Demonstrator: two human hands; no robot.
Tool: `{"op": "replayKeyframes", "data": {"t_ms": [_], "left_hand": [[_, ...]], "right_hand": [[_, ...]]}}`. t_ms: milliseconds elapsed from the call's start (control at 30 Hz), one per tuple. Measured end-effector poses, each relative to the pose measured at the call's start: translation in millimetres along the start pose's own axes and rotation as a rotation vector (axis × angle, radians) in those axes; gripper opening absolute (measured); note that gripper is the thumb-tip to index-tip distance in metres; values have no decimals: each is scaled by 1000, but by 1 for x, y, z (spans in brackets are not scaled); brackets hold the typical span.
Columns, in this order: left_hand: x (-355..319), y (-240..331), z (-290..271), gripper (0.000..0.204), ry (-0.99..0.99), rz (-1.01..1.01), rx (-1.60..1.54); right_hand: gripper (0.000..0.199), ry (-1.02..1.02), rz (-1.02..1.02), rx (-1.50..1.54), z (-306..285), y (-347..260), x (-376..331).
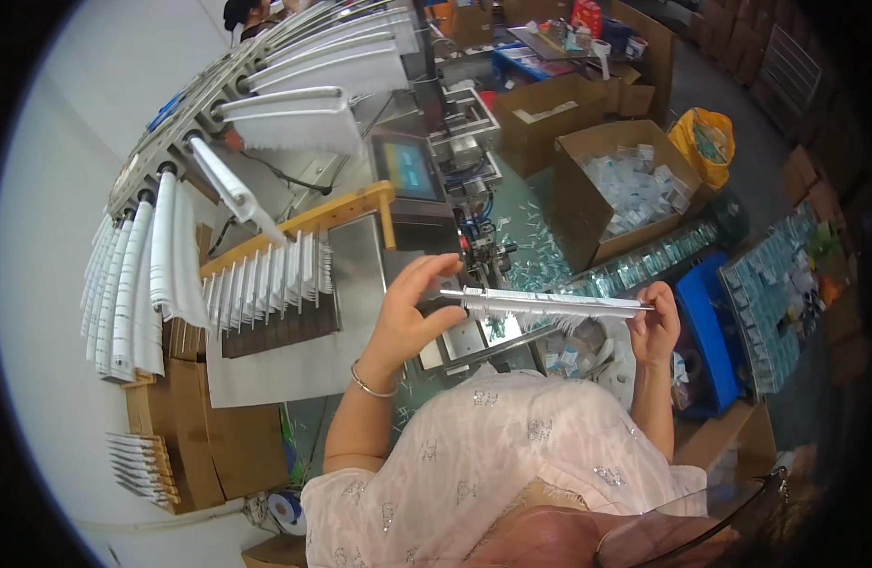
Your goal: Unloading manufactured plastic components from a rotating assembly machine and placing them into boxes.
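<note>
In front of my chest a thin rod carrying a white strip with a fringed lower edge (549, 305) lies nearly level. My right hand (655, 324) pinches its right end between thumb and fingers. At the other end, my left hand (415, 308) has thumb and fingers spread apart around the rod's tip, with a gap visible between them. To the left of that hand, several upright white pieces (270, 281) stand in a row on a dark block, beside a wooden bar (308, 216).
A curved rack (185, 128) with many hanging white strips fills the left. A touch screen (405, 168) and machine parts (474, 237) stand ahead. At right are a carton of small clear packs (634, 185), a conveyor (644, 260), a blue bin (705, 331) and a yellow bag (703, 142).
</note>
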State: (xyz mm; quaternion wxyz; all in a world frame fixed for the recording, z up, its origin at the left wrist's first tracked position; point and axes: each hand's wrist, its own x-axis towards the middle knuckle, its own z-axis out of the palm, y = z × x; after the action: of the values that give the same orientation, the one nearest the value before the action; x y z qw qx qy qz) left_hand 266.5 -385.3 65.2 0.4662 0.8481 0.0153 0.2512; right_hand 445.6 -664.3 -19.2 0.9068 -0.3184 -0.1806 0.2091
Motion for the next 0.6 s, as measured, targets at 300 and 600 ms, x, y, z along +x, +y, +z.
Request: {"op": "replayKeyframes", "data": {"t_ms": [300,600], "left_hand": [[18,-5,22,32,-90,162,-174],[21,-10,20,28,-85,50,-218]], "right_hand": [[12,93,-76,-28,-12,-12,-12],[11,81,-113,-33,-9,-19,-18]]}}
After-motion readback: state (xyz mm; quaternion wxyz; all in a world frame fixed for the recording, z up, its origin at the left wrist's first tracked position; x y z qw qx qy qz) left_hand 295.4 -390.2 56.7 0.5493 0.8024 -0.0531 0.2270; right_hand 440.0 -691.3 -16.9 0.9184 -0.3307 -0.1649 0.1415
